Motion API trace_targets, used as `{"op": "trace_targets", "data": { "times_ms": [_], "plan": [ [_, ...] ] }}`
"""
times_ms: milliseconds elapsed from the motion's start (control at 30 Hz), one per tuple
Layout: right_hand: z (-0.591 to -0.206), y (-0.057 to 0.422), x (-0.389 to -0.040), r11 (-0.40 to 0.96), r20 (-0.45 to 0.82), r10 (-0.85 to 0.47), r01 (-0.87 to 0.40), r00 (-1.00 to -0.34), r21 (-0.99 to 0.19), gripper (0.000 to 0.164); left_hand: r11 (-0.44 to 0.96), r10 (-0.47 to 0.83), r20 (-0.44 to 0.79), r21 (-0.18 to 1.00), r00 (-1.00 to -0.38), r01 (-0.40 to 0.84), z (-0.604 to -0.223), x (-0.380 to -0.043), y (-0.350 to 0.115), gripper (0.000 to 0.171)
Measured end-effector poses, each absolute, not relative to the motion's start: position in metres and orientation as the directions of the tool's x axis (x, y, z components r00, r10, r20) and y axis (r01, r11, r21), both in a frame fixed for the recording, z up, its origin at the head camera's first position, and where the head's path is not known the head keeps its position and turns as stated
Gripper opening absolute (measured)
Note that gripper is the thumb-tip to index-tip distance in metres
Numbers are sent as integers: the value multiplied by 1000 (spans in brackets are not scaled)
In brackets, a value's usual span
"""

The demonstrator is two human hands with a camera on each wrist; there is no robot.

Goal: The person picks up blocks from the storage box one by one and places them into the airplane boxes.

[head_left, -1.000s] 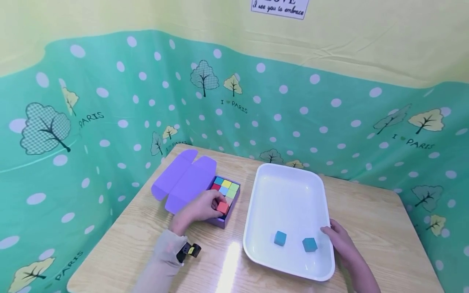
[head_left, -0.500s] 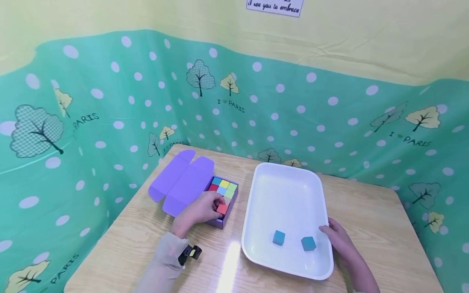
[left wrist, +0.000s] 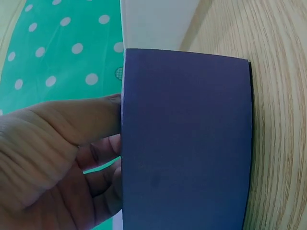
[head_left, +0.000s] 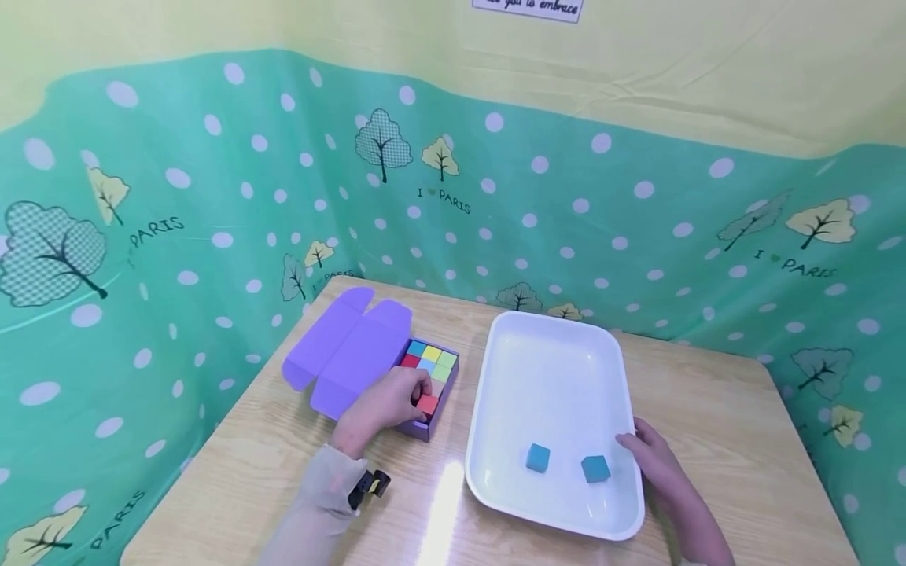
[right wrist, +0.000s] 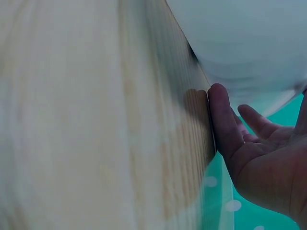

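Observation:
In the head view, my left hand (head_left: 385, 405) pinches a red cube block (head_left: 428, 405) at the near end of the purple box (head_left: 422, 430). Thumb and fingers reach inside the box; in the left wrist view its purple end wall (left wrist: 187, 143) hides the block and the fingertips. Red, blue, yellow and green cubes (head_left: 431, 354) fill the far end. My right hand (head_left: 654, 458) holds the right side of a white tray (head_left: 552, 369), thumb over the rim and fingers outside it. Two teal cubes, one left (head_left: 538, 457) and one right (head_left: 596, 469), lie apart in the tray.
The box's purple lid (head_left: 361, 354) is folded back to the left on the wooden table (head_left: 241, 472). A spotted green and yellow curtain (head_left: 311, 181) closes off the back and sides. Bare wood lies between box and tray.
The head view has shifted slightly. My left hand stays at the box's near end with the red cube block, which looks a little lower. My right hand keeps its place on the tray.

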State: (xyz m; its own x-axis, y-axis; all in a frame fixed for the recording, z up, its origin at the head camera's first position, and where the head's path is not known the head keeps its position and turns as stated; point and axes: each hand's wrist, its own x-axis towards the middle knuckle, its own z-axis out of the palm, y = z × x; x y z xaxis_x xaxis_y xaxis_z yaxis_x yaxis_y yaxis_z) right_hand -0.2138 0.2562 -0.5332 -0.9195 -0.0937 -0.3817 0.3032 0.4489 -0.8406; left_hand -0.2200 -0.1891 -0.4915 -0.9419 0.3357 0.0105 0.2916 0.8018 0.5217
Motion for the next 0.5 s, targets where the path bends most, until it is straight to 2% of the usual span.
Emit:
{"op": "trace_targets", "data": {
  "times_ms": [500],
  "plan": [
    [-535, 255, -215, 449, -384, -85, 308, -920, -838, 72, 769, 356, 1, 569, -935, 293, -487, -215, -195, 30]
  ]
}}
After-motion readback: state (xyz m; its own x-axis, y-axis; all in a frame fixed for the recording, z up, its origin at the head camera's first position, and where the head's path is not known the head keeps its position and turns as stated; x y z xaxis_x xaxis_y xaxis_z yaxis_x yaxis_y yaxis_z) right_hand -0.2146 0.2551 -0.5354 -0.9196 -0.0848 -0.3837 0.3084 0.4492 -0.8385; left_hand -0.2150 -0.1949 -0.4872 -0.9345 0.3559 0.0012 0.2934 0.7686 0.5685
